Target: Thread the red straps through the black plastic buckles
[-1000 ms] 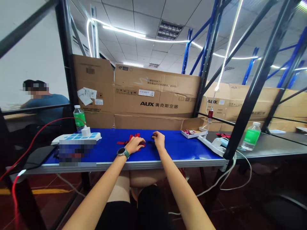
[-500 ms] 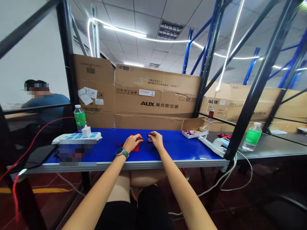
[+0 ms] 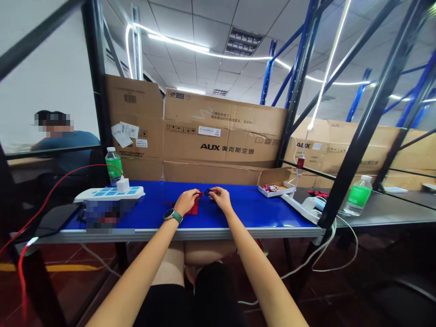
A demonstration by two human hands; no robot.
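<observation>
- Since the earlier frame, both hands have drawn in to mid-table & now nearly meet; the head view has also tipped slightly
- L hand [image 3: 185, 202] pinches top of red strip [image 3: 195, 205], which hangs down below fingers; narrow grip, looks held
- R hand [image 3: 220, 199] narrow too, fingertips on small black piece [image 3: 207, 192], just beside top of red strip; exact shape too small to tell, looks held
- Both items sit above blue table [image 3: 259, 204], centre, just behind front edge
- Step in hand, by the look of it: bringing black piece up to red strip; no join visible yet
- Next move calls for fine, steady fingertip control, as black piece is tiny
- Wristwatch [image 3: 173, 215] on L wrist
- Left of hands: power strip [image 3: 109, 194] w/ white plug [image 3: 123, 185], water bottle [image 3: 113, 165] behind
- Right of hands: shallow cardboard tray [image 3: 272, 190] holding small red & white bits
- Behind: AUX cardboard boxes [image 3: 225, 136]; co-worker [image 3: 64, 141] in blue top beyond glass, far left
</observation>
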